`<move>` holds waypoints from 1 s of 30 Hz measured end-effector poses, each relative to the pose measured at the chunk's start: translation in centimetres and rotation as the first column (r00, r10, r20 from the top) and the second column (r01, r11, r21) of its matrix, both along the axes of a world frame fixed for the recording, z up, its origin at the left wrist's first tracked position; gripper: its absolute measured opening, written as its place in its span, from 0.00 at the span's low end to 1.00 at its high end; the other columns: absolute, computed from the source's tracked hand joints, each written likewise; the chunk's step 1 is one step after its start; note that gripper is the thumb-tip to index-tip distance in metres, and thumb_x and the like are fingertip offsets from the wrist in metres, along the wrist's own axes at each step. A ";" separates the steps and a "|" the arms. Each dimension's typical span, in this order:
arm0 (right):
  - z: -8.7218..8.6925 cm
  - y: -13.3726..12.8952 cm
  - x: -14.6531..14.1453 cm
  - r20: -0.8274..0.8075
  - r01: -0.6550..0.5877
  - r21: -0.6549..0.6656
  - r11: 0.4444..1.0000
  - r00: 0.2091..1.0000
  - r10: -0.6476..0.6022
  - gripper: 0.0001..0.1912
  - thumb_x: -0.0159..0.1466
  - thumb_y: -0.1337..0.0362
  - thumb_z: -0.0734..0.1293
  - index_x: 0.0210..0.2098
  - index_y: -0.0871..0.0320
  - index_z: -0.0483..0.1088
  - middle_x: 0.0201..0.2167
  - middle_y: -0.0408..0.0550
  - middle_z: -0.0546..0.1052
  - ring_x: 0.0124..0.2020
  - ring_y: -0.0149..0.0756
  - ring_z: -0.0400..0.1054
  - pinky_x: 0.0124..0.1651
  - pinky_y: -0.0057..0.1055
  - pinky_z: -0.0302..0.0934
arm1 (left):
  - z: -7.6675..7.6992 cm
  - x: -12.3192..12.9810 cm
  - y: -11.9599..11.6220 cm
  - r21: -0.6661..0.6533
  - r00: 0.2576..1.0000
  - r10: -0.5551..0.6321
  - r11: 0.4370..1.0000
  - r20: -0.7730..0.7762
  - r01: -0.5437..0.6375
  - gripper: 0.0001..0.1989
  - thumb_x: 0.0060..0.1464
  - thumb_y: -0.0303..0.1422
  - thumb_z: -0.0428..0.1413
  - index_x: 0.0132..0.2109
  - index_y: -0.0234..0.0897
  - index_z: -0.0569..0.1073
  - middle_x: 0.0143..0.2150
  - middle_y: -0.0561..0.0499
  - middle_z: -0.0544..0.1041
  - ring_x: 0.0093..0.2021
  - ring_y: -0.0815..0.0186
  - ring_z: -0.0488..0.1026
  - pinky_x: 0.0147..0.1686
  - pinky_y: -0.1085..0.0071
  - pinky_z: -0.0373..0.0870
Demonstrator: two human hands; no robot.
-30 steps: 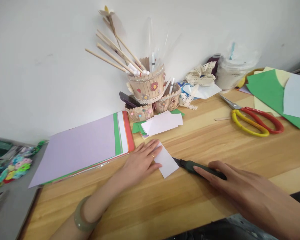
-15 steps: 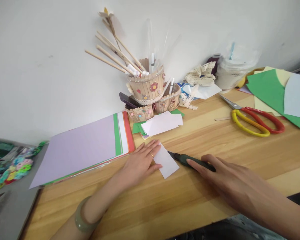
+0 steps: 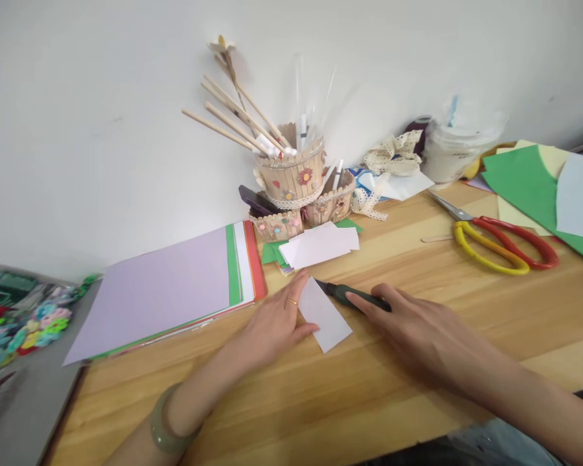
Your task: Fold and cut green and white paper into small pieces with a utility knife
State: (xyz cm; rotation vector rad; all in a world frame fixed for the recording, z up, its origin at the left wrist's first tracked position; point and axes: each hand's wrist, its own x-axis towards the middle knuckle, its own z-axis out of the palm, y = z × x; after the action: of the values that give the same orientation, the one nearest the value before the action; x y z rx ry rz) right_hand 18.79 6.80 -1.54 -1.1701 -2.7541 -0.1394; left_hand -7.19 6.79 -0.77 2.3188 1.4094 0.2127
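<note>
A small rectangle of white paper lies slantwise on the wooden table. My left hand lies flat along its left edge, fingers stretched out and thumb resting on the paper. In my right hand is a dark green utility knife, gripped with the index finger along the handle. Its blade points to the upper left and reaches the paper's upper right edge; whether it touches the paper I cannot tell. Just behind, a pile of cut white paper strips lies over green scraps.
Left stands a stack of coloured paper sheets. Stick-built holders with dowels and pens stand against the wall. Scissors with red and yellow handles lie right, near green paper, a lidded tub and lace ribbon.
The knife and my right hand have moved left and up along the paper's edge. My left fingers have drawn closer together near the paper's top corner. The view has shifted slightly.
</note>
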 end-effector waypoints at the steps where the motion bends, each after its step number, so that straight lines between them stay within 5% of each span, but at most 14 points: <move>1: 0.0 0.2 -0.2 0.000 0.015 0.004 1.000 1.000 -0.015 0.32 0.59 0.75 0.55 0.63 0.53 0.58 0.41 0.51 0.71 0.25 0.32 0.68 0.27 0.30 0.59 | 0.1 0.0 0.0 0.001 1.000 0.000 1.000 0.001 0.000 0.44 0.57 0.33 0.59 0.69 0.41 0.37 0.70 0.37 0.50 0.68 0.54 0.51 0.63 0.53 0.58; 9: 0.1 1.5 2.7 0.054 0.133 0.152 0.979 0.988 -0.142 0.31 0.59 0.77 0.55 0.60 0.54 0.61 0.39 0.51 0.72 0.25 0.33 0.68 0.24 0.29 0.59 | -0.4 0.1 -0.1 0.001 0.999 -0.039 0.999 0.038 0.039 0.36 0.58 0.31 0.57 0.67 0.38 0.48 0.69 0.37 0.53 0.69 0.55 0.51 0.64 0.51 0.55; 15: -0.2 0.9 4.4 -0.131 0.174 0.265 0.949 0.981 -0.143 0.23 0.63 0.74 0.54 0.55 0.60 0.66 0.50 0.60 0.71 0.50 0.49 0.67 0.45 0.45 0.66 | -0.8 0.5 -0.3 -0.104 0.964 0.097 0.992 0.247 -0.073 0.37 0.49 0.29 0.65 0.63 0.40 0.59 0.67 0.39 0.57 0.68 0.52 0.51 0.64 0.48 0.53; 19: -0.4 -0.6 -0.3 -0.238 0.105 0.025 0.994 0.967 -0.096 0.19 0.67 0.65 0.56 0.56 0.61 0.64 0.49 0.58 0.74 0.50 0.44 0.68 0.46 0.40 0.68 | -1.2 0.8 -0.6 -0.132 0.924 0.186 0.980 0.333 -0.150 0.35 0.47 0.23 0.65 0.61 0.42 0.63 0.63 0.43 0.63 0.64 0.55 0.59 0.63 0.53 0.57; 23: -0.2 -1.4 -5.1 -0.231 0.092 -0.133 0.987 0.965 -0.121 0.22 0.61 0.65 0.65 0.55 0.62 0.65 0.48 0.57 0.74 0.48 0.46 0.68 0.47 0.43 0.67 | -1.4 0.8 -0.8 -0.130 0.920 0.230 0.971 0.316 -0.199 0.30 0.48 0.26 0.64 0.58 0.42 0.67 0.54 0.47 0.70 0.57 0.56 0.65 0.57 0.57 0.65; 30: 1.1 -1.0 -6.0 -0.142 0.140 -0.276 0.951 0.972 -0.185 0.22 0.58 0.73 0.65 0.52 0.60 0.66 0.45 0.56 0.74 0.39 0.44 0.72 0.34 0.38 0.68 | -0.6 1.1 -1.1 -0.068 0.941 0.160 0.987 0.297 -0.146 0.10 0.50 0.26 0.63 0.40 0.40 0.74 0.42 0.50 0.72 0.48 0.59 0.68 0.49 0.61 0.69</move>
State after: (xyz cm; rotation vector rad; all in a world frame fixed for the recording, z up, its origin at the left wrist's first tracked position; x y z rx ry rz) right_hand 12.81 5.77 -0.47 -1.4038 -2.5838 0.3063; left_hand -6.11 5.72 -1.41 2.0354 1.4195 0.5519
